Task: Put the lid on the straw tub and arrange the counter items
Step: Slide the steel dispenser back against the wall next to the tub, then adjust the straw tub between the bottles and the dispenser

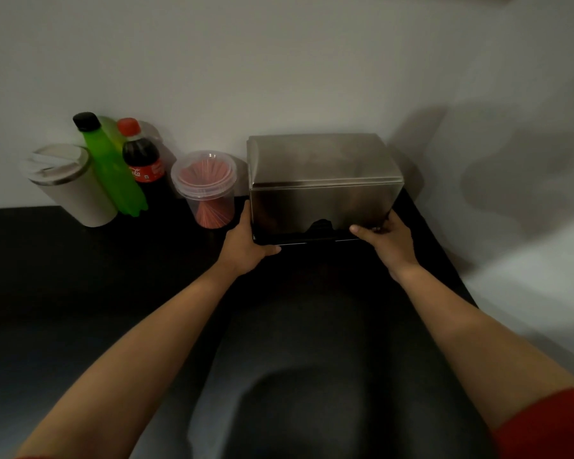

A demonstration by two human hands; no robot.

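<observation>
Arranging step. Tub (209, 190) lidded, straws inside, standing by wall just left of steel box (322, 187). Left hand (246, 246) and right hand (386, 241) clasp box's lower front corners, fingers wrapped. Next, likely: slide box square against wall, clear of tub.

Clear straw tub (209, 190) sitting upright at the counter's back edge, clear lid (203, 172) resting on top, red straws (212, 212) fanning out inside, steel box (322, 187) just right.
</observation>
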